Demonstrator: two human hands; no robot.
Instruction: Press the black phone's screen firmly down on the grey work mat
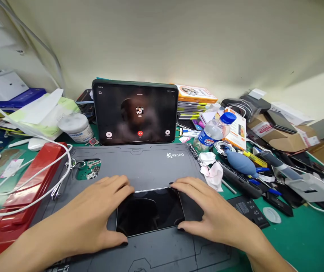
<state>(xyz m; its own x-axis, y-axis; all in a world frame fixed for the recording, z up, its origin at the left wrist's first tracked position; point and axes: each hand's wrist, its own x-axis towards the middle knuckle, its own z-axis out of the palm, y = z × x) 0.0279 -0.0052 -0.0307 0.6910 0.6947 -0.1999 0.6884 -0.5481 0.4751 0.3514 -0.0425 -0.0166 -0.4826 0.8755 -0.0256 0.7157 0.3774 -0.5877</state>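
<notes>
A smartphone [150, 211] with a dark glossy screen lies across a grey work mat [147, 166], its long side running left to right. My left hand [94, 215] grips its left end, fingers at the far edge and thumb at the near edge. The right end is held the same way by my right hand [207, 211], with the thumb near the lower right corner. Both hands are closed on the phone. Beyond it, a tablet [136, 113] stands upright, showing a call screen.
To the left are a red tool [28, 185], a white cable [17, 213], and a white jar [77, 127]. A small recess [90, 169] in the mat holds metal parts. On the right sit a Pepsi bottle [213, 132], crumpled tissue [213, 173], a blue air blower [241, 163] and a flat black piece [249, 211].
</notes>
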